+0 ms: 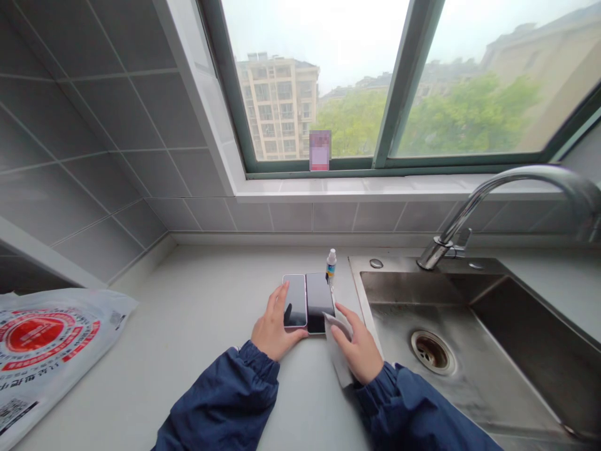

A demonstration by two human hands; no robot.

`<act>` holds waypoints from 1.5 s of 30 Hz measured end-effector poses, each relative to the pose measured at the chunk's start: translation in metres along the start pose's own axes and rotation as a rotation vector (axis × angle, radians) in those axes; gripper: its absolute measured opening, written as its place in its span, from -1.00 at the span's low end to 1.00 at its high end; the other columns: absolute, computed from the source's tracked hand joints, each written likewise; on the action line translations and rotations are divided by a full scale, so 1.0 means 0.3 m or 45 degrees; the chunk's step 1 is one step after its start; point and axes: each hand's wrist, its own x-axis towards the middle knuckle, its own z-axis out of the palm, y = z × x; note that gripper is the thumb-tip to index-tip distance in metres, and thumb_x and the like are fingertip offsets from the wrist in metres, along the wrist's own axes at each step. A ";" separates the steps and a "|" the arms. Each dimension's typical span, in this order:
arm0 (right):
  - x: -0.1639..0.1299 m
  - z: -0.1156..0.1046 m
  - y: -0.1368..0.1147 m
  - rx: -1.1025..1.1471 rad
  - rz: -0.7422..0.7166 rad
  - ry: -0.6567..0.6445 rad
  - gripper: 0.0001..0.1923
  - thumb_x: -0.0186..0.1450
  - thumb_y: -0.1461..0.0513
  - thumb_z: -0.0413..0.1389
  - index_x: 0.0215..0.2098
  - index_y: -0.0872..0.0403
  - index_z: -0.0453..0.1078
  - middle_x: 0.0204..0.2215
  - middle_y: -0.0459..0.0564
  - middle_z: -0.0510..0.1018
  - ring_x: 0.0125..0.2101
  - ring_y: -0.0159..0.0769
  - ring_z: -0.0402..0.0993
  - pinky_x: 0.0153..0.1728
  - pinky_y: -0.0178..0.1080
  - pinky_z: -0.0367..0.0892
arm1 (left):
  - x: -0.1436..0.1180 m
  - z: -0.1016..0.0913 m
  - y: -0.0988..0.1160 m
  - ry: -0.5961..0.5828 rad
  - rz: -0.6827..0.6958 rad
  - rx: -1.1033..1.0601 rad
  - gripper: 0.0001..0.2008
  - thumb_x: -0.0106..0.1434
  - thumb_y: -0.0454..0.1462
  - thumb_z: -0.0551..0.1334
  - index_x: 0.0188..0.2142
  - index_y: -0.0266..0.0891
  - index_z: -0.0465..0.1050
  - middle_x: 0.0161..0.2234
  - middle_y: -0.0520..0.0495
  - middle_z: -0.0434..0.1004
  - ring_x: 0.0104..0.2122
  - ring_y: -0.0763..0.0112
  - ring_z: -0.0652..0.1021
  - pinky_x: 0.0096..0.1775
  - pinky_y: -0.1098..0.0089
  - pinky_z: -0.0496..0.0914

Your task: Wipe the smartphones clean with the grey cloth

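Two flat, dark-faced devices lie side by side on the counter. The left one is a smartphone (295, 300) with a pale pinkish frame. Beside it, touching or nearly so, is a dark phone-like slab (319, 297); whether it is a second phone I cannot tell. My left hand (275, 326) grips the smartphone at its left edge and lower corner, thumb along the bottom. In my right hand (359, 344) a thin grey cloth (340, 360) is pinched, its upper end at the slab's lower right corner. A small white-capped bottle (331, 263) stands just behind the slab.
To the right is a steel sink (422, 300) with a drain (432, 352) and a curved chrome faucet (469, 203). A white plastic bag (56, 338) with red print lies at the left. Behind the counter (211, 300) are a tiled wall and a window.
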 end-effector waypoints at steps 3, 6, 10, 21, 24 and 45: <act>-0.001 0.017 0.033 0.043 0.107 -0.030 -0.44 0.24 0.09 0.10 0.16 0.16 0.30 0.11 0.22 0.43 0.13 0.00 0.35 0.09 0.06 0.31 | -0.006 0.002 0.010 0.007 -0.001 0.032 0.10 -0.06 -0.16 0.42 0.35 0.11 -0.21 0.34 -0.10 0.03 0.18 0.03 0.36 0.06 0.15 0.40; 0.001 0.022 0.036 0.086 0.163 -0.040 -0.41 0.23 0.05 0.11 0.16 0.15 0.30 0.09 0.19 0.46 0.12 -0.03 0.36 0.13 0.05 0.27 | -0.007 0.003 0.014 0.008 -0.002 0.057 0.10 -0.06 -0.17 0.42 0.35 0.11 -0.20 0.34 -0.09 0.04 0.17 0.03 0.37 0.03 0.16 0.42; 0.010 0.012 0.019 0.138 0.212 -0.078 -0.45 0.20 0.04 0.13 0.09 0.14 0.39 0.02 0.16 0.53 0.04 -0.03 0.44 0.11 0.05 0.28 | -0.007 0.002 0.015 0.005 0.009 0.066 0.09 -0.05 -0.17 0.41 0.35 0.12 -0.21 0.33 -0.08 0.05 0.16 0.04 0.39 0.02 0.17 0.42; 0.030 -0.009 -0.013 0.251 0.308 -0.201 -0.55 0.13 -0.04 0.20 -0.19 0.12 0.57 -0.25 0.09 0.65 -0.16 -0.04 0.54 0.01 0.02 0.33 | -0.005 0.004 0.007 -0.006 0.026 0.032 0.07 -0.04 -0.12 0.41 0.35 0.10 -0.18 0.29 -0.10 0.13 0.11 0.06 0.43 0.02 0.16 0.41; 0.030 -0.011 -0.020 0.272 0.334 -0.180 -0.55 0.12 -0.06 0.21 -0.23 0.12 0.58 -0.26 0.09 0.65 -0.16 -0.03 0.54 0.01 0.01 0.32 | -0.006 0.002 0.009 -0.006 0.030 0.025 0.05 -0.04 -0.14 0.40 0.34 0.10 -0.16 0.28 -0.10 0.15 0.11 0.08 0.43 0.01 0.17 0.41; 0.028 -0.016 0.000 0.407 0.448 -0.117 -0.60 0.07 -0.02 0.26 -0.29 0.12 0.59 -0.29 0.08 0.64 -0.21 -0.05 0.54 -0.07 -0.04 0.36 | -0.007 -0.003 0.027 0.119 0.057 -0.297 -0.43 0.15 -0.31 0.18 0.17 -0.05 0.21 0.11 -0.10 0.35 -0.26 0.41 0.54 -0.18 0.32 0.48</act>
